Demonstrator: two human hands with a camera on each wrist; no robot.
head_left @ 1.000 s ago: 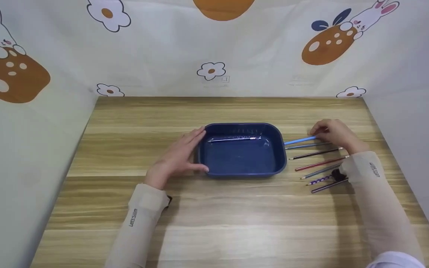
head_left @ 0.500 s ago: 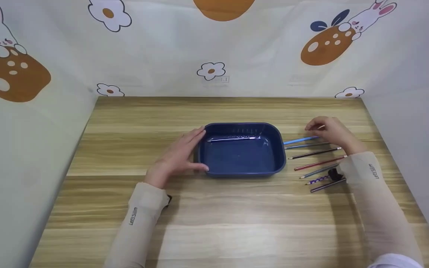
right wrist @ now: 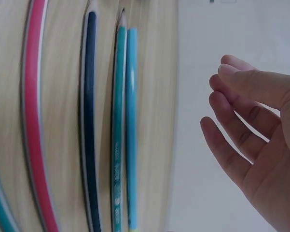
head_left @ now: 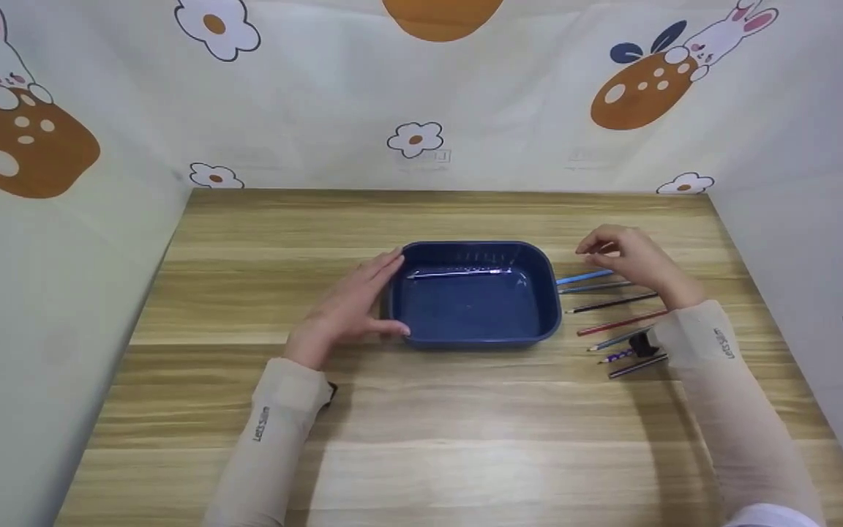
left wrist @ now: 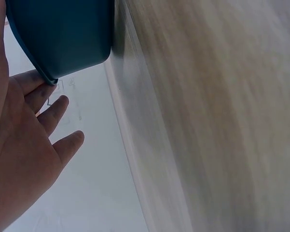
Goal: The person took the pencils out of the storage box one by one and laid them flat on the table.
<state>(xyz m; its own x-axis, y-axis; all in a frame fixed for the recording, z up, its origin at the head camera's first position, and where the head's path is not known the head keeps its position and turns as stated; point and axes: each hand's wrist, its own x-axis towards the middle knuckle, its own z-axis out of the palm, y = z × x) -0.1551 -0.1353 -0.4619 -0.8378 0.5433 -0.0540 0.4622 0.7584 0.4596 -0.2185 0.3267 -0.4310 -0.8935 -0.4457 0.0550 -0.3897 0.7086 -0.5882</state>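
Note:
A dark blue rectangular tub stands mid-table with nothing in it. My left hand rests against its left side, fingertips at the rim, thumb along the near corner. In the left wrist view, two fingers of the left hand touch the rim of the tub. Above the farthest pencils hovers my right hand, fingers loosely bent. The right wrist view shows this hand holding nothing, apart from the light blue pencil, the green pencil, the dark pencil and the red pencil.
Several pencils lie side by side right of the tub, among them a purple patterned pencil and a dark pencil nearest me. My right forearm partly covers them. A patterned cloth walls the wooden table.
My right hand has let go of the light blue pencil, lifted slightly and shifted left. That pencil lies beside the others. The left hand and the tub have stayed in place.

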